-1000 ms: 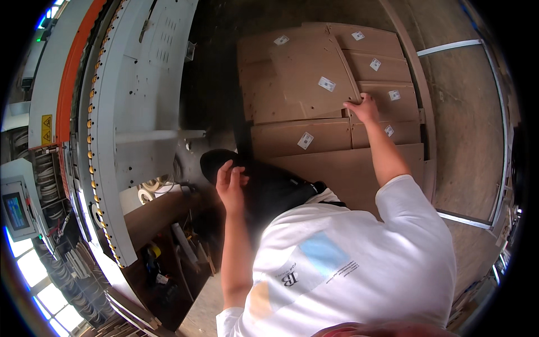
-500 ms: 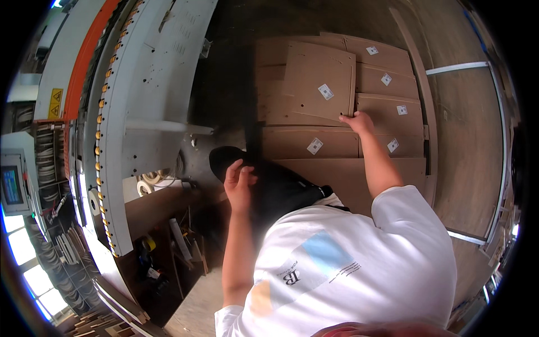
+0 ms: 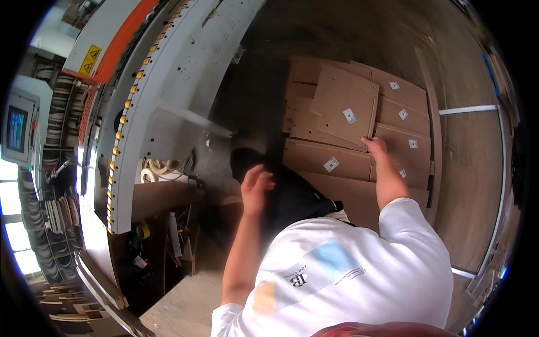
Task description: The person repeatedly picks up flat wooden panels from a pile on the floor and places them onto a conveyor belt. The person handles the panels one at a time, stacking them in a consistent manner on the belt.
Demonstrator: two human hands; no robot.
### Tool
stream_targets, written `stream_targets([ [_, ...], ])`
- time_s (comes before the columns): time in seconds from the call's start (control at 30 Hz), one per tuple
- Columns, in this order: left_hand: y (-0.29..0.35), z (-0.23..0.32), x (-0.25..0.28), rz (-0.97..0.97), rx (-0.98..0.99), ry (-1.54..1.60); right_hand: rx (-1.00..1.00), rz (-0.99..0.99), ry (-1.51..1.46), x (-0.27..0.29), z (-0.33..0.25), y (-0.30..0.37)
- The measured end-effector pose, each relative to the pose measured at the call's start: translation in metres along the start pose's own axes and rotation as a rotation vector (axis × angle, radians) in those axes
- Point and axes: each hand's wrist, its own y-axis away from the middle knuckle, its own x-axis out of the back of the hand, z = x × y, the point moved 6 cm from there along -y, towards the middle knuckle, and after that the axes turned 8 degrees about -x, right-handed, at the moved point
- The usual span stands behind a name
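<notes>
My right hand (image 3: pixel 376 146) is closed on the near right corner of a brown panel (image 3: pixel 339 101), thumb on top. That panel lies askew over a layer of similar brown panels (image 3: pixel 306 130); how far its edge is raised I cannot tell. A white label (image 3: pixel 350 115) is stuck on its top face, and small holes show near its corners. To the left, over my dark trousers, my left hand (image 3: pixel 257 188) hangs in the air with its fingers loosely bent and apart. Nothing is in it.
On the left stands a long grey machine (image 3: pixel 196 78) with a row of yellow rollers (image 3: pixel 132 90) along its edge. A control screen (image 3: pixel 18 129) is at the far left. Wooden boards (image 3: pixel 466 163) with a metal strip (image 3: pixel 469 110) lie at the right. Below the machine are tape rolls (image 3: pixel 149 174).
The view has turned, so panels and machine sit lower and further right in it. My right hand keeps its hold on the panel's corner; my left hand stays raised and empty.
</notes>
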Motion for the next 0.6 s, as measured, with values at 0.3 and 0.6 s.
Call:
stream_targets([
  [0.3,0.010,-0.013,0.022,0.018,0.011,0.026,-0.061,-0.427,-0.645,-0.006,-0.017,0.048],
  [0.6,0.003,0.040,-0.028,-0.126,0.144,-0.207,0.338,-0.484,-0.810,-0.052,-0.072,0.174],
])
